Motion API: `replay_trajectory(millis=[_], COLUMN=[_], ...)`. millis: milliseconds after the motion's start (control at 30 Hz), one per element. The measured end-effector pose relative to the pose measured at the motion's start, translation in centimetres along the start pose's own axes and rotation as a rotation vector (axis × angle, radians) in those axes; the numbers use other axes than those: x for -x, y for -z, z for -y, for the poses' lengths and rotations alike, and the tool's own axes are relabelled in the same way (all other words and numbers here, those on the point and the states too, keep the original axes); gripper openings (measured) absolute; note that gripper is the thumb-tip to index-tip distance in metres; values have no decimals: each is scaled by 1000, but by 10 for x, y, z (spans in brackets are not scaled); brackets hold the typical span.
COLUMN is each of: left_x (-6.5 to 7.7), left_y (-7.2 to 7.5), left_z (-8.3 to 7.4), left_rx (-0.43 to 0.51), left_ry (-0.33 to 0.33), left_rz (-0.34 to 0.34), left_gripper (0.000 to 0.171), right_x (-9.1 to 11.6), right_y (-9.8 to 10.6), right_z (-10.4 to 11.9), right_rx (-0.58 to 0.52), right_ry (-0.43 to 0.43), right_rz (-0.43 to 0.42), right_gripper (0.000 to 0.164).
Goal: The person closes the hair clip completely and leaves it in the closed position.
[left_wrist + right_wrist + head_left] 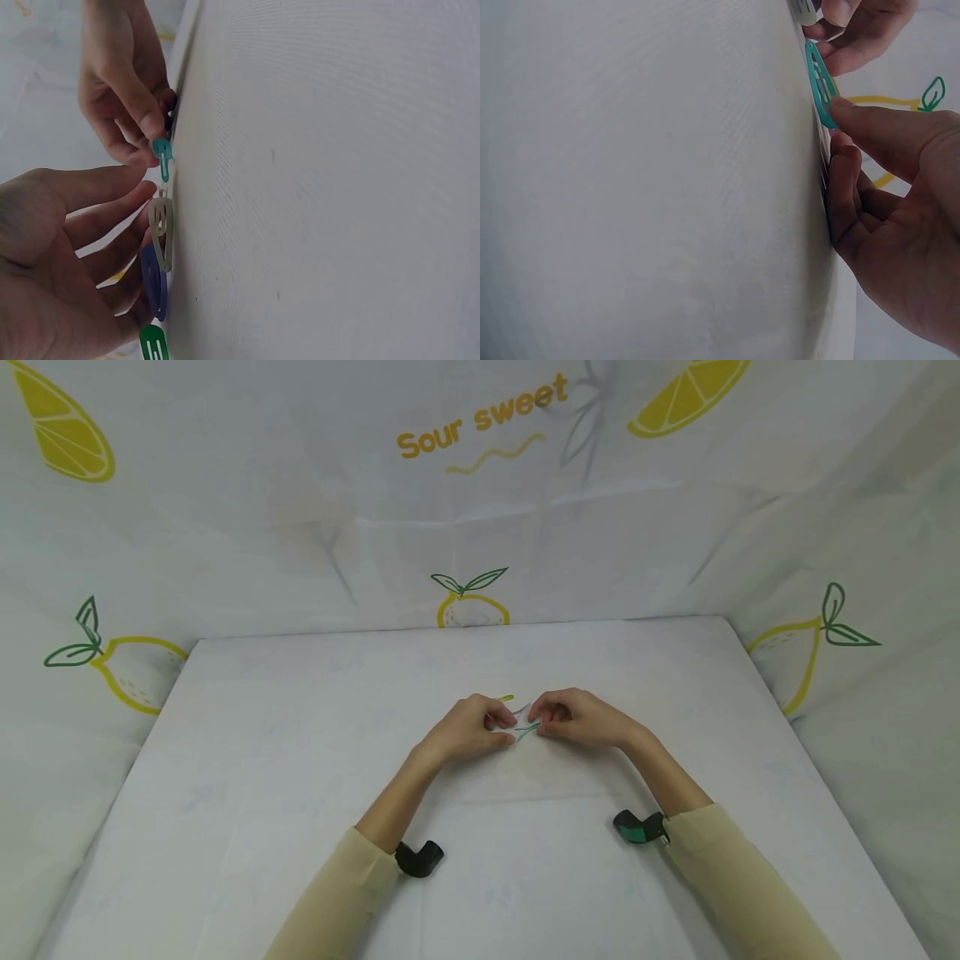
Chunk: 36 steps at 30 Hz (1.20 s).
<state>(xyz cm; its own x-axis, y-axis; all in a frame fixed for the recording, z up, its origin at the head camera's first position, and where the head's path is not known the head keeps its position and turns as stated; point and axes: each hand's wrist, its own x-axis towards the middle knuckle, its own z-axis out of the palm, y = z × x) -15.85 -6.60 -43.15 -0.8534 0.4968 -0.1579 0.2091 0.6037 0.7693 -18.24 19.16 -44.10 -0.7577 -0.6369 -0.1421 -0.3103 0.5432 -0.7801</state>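
A teal snap hair clip [821,86] is pinched between the thumb and fingers of my right hand [581,718], its narrow end pointing towards my left hand [472,727]. In the left wrist view, my left thumb and forefinger stand slightly apart beside the tip of a pale grey snap clip [161,232]. Behind that clip, the other left fingers are bent loosely. A blue snap clip [154,281] and a green one [154,345] follow in line, close along those fingers. A yellow clip [507,697] shows just beyond my left fingers in the head view.
A white cloth covers the table [300,760], and white sheeting with lemon prints [472,602] rises behind it and on both sides. Black wrist cameras stick out by the left sleeve [420,858] and the right sleeve [637,827].
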Motion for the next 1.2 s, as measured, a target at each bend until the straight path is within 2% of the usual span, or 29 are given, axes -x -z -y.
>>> replay_trajectory(millis=[467, 733, 1200], left_x=[-5, -5, -5], left_y=[-7, -10, -11], left_z=[-3, -4, -3], left_rx=[-5, -19, -9], left_ry=[24, 28, 33], left_rz=[-42, -48, -64], left_gripper=[20, 21, 19], right_x=[-1, 0, 3], right_y=[-5, -6, -7], right_z=[5, 7, 9], right_rx=[11, 43, 38], right_ry=[-46, -50, -44], right_rz=[-17, -49, -90], right_gripper=[7, 7, 5])
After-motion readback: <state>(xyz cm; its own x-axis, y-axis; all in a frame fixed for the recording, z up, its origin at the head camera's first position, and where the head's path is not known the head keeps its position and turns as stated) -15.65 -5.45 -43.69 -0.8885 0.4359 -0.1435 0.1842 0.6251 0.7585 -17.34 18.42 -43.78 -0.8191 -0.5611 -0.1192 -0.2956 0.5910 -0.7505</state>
